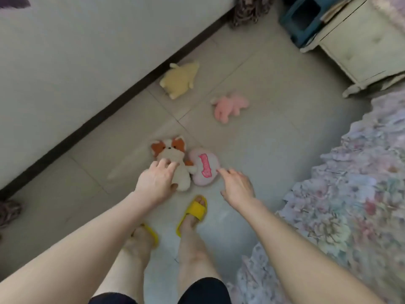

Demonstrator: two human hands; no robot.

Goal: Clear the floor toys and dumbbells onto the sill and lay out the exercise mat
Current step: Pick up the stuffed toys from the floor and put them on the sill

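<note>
- The person bends over a pale tiled floor [274,150], both bare arms reaching down.
- The left hand [156,183] lies on the lower body of a cream and brown plush dog [173,159], fingers spread and curled over it, thumb at the toy's near side; whether it is truly clamped on the toy cannot be told.
- The right hand [237,186] is apart, fingers loosely spread, its forefinger tip at the near right edge of a pink heart-shaped cushion [205,168] with a brighter pink patch on top; it grips nothing.
- The plush dog and the pink cushion lie side by side, touching, near the middle of the floor, just ahead of the person's feet.
- A pink plush toy [230,107] lies farther off, towards the far side of the floor, well apart from the hands.
- A yellow plush toy [179,81] lies beyond it to the left, close to the dark skirting [114,108] at the foot of the white wall [76,51].
- The feet wear yellow slippers [194,213]; the right foot stands nearer the toys than the left.
- A floral bedspread [350,194] hangs down along the floor's right edge.
- A cream bedside cabinet [359,42] stands at the floor's far right corner, with a blue crate [300,20] just beside it on its left.
</note>
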